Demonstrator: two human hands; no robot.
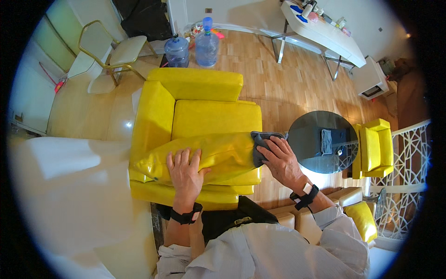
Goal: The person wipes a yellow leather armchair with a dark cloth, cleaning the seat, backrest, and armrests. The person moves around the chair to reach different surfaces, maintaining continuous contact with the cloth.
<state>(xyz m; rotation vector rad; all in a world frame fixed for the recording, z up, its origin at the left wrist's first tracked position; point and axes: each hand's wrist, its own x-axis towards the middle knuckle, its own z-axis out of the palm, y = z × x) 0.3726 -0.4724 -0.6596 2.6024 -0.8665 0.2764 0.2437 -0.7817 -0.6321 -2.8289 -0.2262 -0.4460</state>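
A yellow leather-look cushion [218, 153] lies across the front of a yellow armchair [216, 118], its long side running left to right. My left hand [186, 174] rests on the cushion's near face, fingers spread and thumb apart, pressing it. At the cushion's right end, my right hand [281, 160] has its fingers bent over a dark grey cloth [260, 151] and holds it against the surface. Part of the cloth is hidden beneath that hand. A small dark spot shows at the cushion's lower left.
A round dark glass table [306, 139] stands to the right, bearing another grey cloth [326, 142]. Beyond it is a second yellow armchair [375, 149]. Two blue water bottles [206, 49] and a chair [127, 51] stand behind. A white desk [325, 35] is at the far right.
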